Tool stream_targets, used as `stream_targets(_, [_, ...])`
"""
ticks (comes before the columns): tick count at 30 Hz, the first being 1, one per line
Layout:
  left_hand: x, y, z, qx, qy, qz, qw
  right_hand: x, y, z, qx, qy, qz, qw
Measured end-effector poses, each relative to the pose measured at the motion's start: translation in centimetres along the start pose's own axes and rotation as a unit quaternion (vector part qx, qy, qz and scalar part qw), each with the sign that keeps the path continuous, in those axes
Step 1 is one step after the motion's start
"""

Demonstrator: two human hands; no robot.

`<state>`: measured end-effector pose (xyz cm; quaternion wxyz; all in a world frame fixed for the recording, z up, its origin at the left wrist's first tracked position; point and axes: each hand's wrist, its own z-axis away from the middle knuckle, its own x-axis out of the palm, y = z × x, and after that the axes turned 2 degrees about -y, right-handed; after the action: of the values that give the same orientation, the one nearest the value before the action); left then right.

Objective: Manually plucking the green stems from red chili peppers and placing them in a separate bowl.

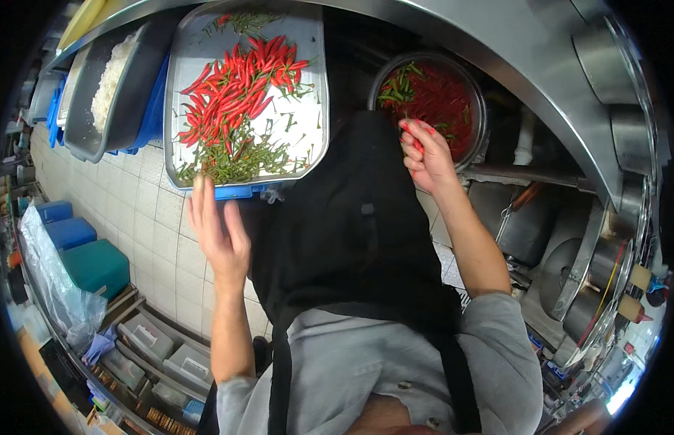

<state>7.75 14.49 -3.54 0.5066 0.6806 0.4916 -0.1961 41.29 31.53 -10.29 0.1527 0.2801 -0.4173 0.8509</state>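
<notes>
A rectangular metal tray (319, 136) holds a heap of red chili peppers (228, 98) with green stems. At its near edge is a pile of plucked green stems (239, 160), and loose stems are scattered across the bare metal. My left hand (220, 231) is at the tray's near left corner, fingers apart and empty, fingertips reaching the stem pile. Curled around several red chilies (417, 142), my right hand (430, 160) is above the near edge of a round metal bowl (481, 117). Inside that bowl are many red chilies (443, 98) and a clump of green ones (402, 84).
A grey tub (133, 81) of white, rice-like food stands left of the tray. Overhead curves a stainless steel counter edge (511, 70). Blue and green bins (95, 266) and shelved containers (147, 337) are at lower left. Metal kitchen equipment (511, 217) lines the right, above a tiled floor (152, 217).
</notes>
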Motion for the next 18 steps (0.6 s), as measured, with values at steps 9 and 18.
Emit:
stream_targets(9, [3.1, -1.0, 11.3, -0.113, -0.175, -0.043, 0.977, -13.4, 1.3, -3.3, -0.005, 0.185, 0.025, 0.982])
stream_targets(18, [4.2, -1.7, 10.3, -0.119, -0.177, -0.080, 0.974, -13.5, -9.0, -9.1, -0.188, 0.204, 0.283, 0.918])
